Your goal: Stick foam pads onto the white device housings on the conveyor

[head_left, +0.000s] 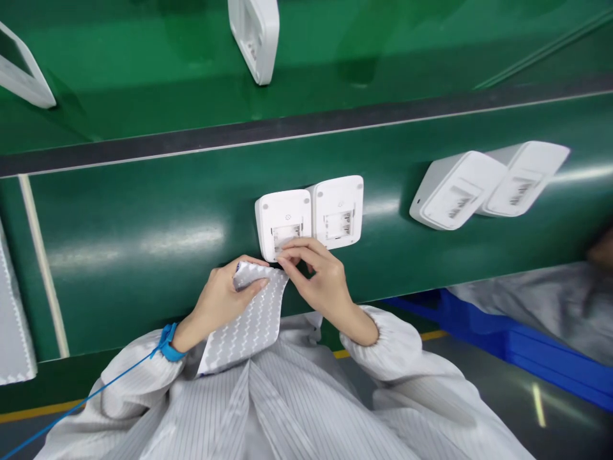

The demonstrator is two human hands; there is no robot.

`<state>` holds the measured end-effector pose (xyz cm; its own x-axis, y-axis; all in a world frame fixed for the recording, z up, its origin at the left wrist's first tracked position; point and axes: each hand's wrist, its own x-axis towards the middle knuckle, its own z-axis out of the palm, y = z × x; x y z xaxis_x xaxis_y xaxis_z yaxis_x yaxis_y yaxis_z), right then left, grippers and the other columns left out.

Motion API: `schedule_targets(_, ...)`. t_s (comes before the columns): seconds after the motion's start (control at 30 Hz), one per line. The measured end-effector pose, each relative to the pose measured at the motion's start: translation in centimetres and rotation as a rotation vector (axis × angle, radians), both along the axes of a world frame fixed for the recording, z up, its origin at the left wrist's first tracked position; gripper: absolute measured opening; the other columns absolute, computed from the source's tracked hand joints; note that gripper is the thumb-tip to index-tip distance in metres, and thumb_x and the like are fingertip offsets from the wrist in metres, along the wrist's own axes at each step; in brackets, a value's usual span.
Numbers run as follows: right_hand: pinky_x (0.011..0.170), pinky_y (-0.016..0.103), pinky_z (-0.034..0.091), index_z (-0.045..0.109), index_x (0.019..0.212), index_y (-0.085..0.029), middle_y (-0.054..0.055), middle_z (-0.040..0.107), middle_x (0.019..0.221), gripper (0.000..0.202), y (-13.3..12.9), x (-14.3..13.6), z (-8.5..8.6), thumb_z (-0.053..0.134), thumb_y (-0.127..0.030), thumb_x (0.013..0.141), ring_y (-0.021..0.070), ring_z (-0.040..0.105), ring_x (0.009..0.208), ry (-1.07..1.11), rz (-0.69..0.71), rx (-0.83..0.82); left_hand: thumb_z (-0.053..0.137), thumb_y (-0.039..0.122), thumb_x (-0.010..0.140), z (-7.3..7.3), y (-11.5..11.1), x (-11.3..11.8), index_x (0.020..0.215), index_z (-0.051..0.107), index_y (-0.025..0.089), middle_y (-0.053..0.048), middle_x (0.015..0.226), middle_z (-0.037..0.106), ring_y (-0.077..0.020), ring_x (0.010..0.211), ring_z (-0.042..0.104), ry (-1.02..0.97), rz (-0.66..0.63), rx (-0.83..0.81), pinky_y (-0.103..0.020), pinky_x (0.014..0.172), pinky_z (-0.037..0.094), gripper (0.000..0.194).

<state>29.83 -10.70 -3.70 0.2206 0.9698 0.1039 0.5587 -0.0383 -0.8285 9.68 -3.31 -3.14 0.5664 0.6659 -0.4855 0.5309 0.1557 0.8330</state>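
Note:
My left hand (225, 295) is closed on a sheet of small white stickers (249, 326) with grey backing, thumb on top, the sheet hanging toward my lap. A blue wrist strap (170, 343) with a cord circles that wrist. My right hand (316, 275) pinches with thumb and forefinger at the sheet's upper right corner; anything between the fingertips is too small to make out. Just beyond the fingers lies a white plastic device (286, 209), its open battery compartment facing up. A second white device (339, 204) leans against its right side.
Two more white devices (460, 188) (531, 176) lie overlapped to the right on the green bench (119, 281). Past a dark rail (297, 128), a green belt (143, 76) carries another device (258, 38). At right are a blue bin (517, 345) and another person's grey sleeve (531, 300).

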Motion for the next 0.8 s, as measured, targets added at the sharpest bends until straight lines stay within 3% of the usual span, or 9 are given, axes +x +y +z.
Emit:
schedule_targets(0.17, 0.085, 0.037, 0.063, 0.072, 0.099, -0.020, 0.009, 0.074, 0.110, 0.011, -0.28, -0.83, -0.21, 0.066, -0.012, 0.099, 0.0223, 0.074, 0.102, -0.187, 0.063, 0.069, 0.073, 0.034, 0.094, 0.06, -0.10, -0.03, 0.114, 0.074, 0.030, 0.004, 0.102, 0.081, -0.0184, 0.081, 0.072, 0.065, 0.002, 0.019, -0.029, 0.069, 0.050, 0.021)
schedule_targets(0.53, 0.077, 0.032, 0.063, 0.073, 0.099, -0.022, 0.006, 0.074, 0.111, 0.008, 0.11, -0.72, 0.24, 0.067, -0.016, 0.100, 0.0158, 0.071, 0.087, -0.020, -0.012, -0.007, 0.072, 0.035, 0.094, 0.20, -0.04, -0.29, 0.114, 0.075, 0.028, 0.002, 0.096, 0.081, -0.0174, 0.069, 0.068, 0.075, -0.006, 0.034, -0.028, 0.060, 0.046, 0.021)
schedule_targets(0.8, 0.086, 0.041, 0.063, 0.073, 0.103, -0.023, 0.008, 0.076, 0.107, 0.013, 0.06, -1.13, 0.57, 0.062, -0.017, 0.102, 0.0231, 0.073, 0.100, -0.166, 0.024, 0.012, 0.072, 0.033, 0.095, 0.26, -0.11, -0.23, 0.114, 0.074, 0.028, 0.002, 0.097, 0.082, -0.0195, 0.076, 0.073, 0.072, 0.004, 0.049, -0.029, 0.064, 0.051, 0.020)
